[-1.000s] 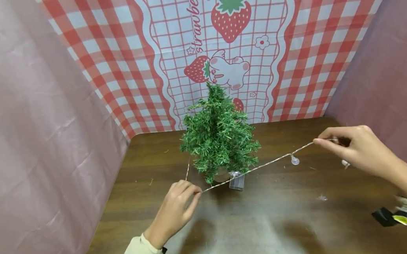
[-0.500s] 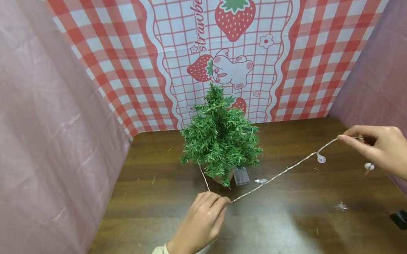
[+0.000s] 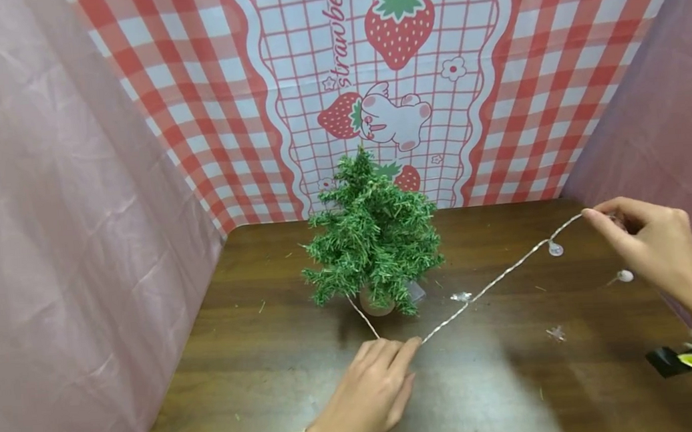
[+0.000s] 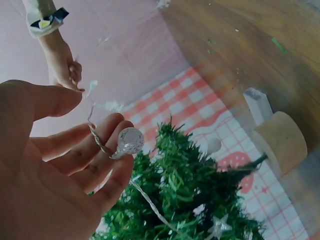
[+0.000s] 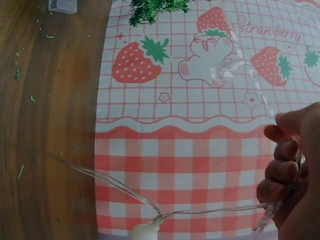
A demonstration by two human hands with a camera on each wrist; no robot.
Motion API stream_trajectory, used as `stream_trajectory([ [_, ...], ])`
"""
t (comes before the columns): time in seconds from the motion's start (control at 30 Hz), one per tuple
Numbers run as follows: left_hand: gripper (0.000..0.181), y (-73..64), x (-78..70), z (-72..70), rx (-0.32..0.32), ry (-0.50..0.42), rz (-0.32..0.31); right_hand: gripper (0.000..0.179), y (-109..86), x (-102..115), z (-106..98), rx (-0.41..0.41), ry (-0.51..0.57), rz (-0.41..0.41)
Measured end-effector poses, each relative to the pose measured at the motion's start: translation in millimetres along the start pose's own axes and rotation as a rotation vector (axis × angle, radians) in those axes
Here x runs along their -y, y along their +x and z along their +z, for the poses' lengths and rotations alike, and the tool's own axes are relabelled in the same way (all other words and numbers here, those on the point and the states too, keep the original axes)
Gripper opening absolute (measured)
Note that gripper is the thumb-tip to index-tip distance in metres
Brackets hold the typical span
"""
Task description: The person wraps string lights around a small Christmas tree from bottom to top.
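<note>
A small green artificial Christmas tree stands on a round tan base. From its left side a clear, twisted string of lights runs to my left hand, in front of the tree. There the string bends across my half-curled fingers, a crackled round bulb at the fingertips and the thumb apart. It then slants up to my right hand, which pinches it between thumb and fingers. A star-shaped light and a round bulb sit along this span. A white bulb dangles below my right hand.
A clear battery box lies behind the base on the right. One star-shaped piece appears over the brown table, where green needles are scattered. A strawberry-print cloth forms the back, with pink curtains at both sides.
My left hand has moved right and nearer the front edge. The right hand has moved right and slightly up, still pinching the string. The span between them now slants more steeply.
</note>
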State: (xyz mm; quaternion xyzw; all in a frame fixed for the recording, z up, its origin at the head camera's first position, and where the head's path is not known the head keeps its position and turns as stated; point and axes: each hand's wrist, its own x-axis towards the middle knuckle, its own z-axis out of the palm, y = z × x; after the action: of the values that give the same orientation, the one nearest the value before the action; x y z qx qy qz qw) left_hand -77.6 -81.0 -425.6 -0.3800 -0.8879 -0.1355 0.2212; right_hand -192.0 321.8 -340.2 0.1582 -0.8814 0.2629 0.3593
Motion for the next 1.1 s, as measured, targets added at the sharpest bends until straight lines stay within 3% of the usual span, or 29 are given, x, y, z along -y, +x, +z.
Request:
stream_trajectory([
  [0.17,0.055,9.2,3.7,12.6,0.002,0.028,-0.038,0.013,21.1,-13,22,-0.116,-0.026,0.001],
  [0.4,0.030,20.5,14.3,30.6,-0.006,0.080,-0.089,0.024,50.2,-32,51,-0.201,-0.082,0.106],
  [0.77,0.031,25.3,18.9,31.6,-0.035,0.030,-0.106,0.033,77.7,-41,93,-0.151,-0.219,0.221],
  [0.9,0.031,20.4,19.8,30.7,-0.027,0.037,-0.098,0.037,88.8,-42,105,-0.109,-0.243,0.270],
  [1.1,0.027,7.3,25.1,26.1,-0.011,-0.022,-0.107,0.042,104.9,-41,112,-0.123,-0.247,0.286],
])
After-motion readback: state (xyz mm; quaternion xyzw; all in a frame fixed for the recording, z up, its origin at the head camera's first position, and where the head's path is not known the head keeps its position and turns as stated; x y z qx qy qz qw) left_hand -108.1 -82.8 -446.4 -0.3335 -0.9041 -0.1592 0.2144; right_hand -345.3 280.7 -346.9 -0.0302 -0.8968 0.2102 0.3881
